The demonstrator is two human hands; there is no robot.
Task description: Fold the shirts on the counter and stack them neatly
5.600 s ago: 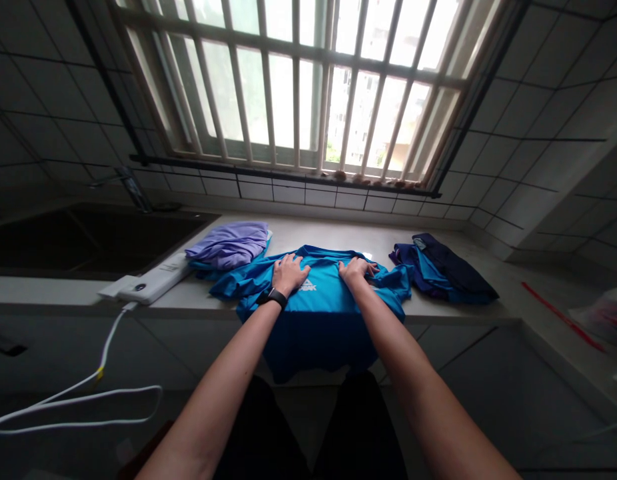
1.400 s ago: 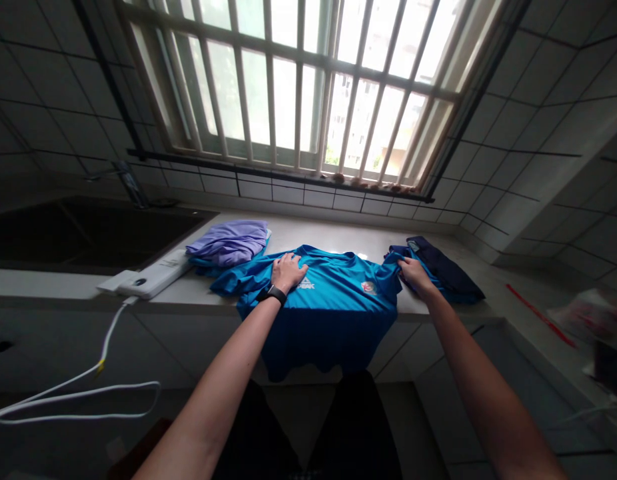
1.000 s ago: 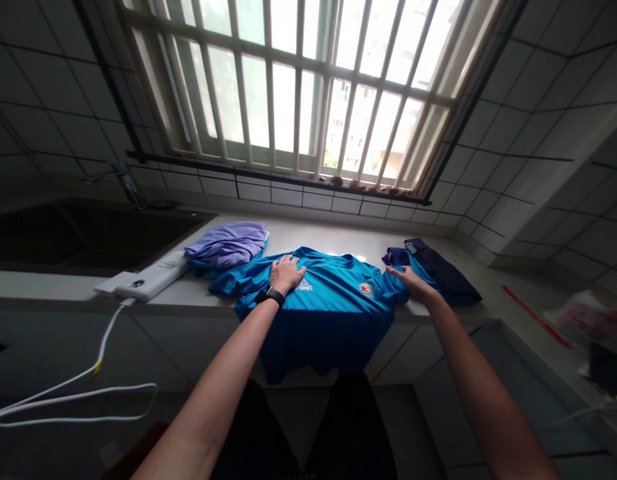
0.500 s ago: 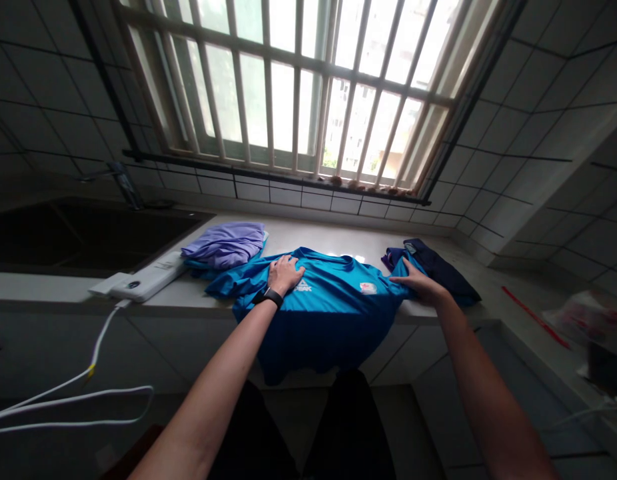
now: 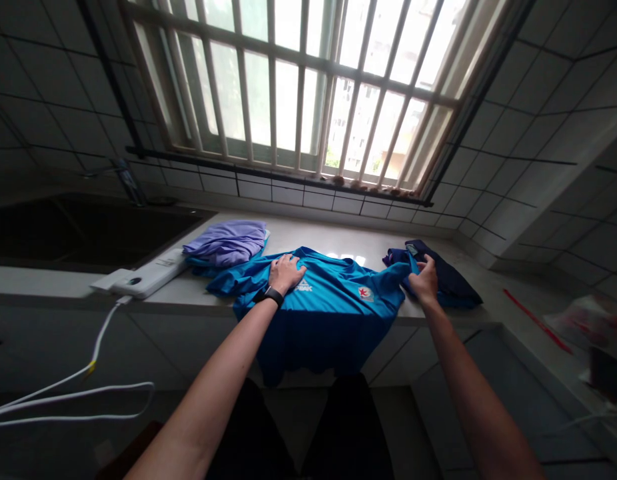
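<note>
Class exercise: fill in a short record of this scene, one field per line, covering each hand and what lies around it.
Left hand: Left hand flat on the blue T-shirt
Right hand: Right hand at the shirt's sleeve, grip unclear
Left wrist: black wristband
Beside shirt: lilac clothes; navy clothes
Surface: white countertop
Also present: white power strip; barred window

"PEAK" wordmark recorded in white on chest of blue sports jersey, red-star crest to its side, crest lettering too small to read

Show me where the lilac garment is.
In the head view, the lilac garment lies on the counter, just left of the blue jersey and beyond the left hand.
</note>
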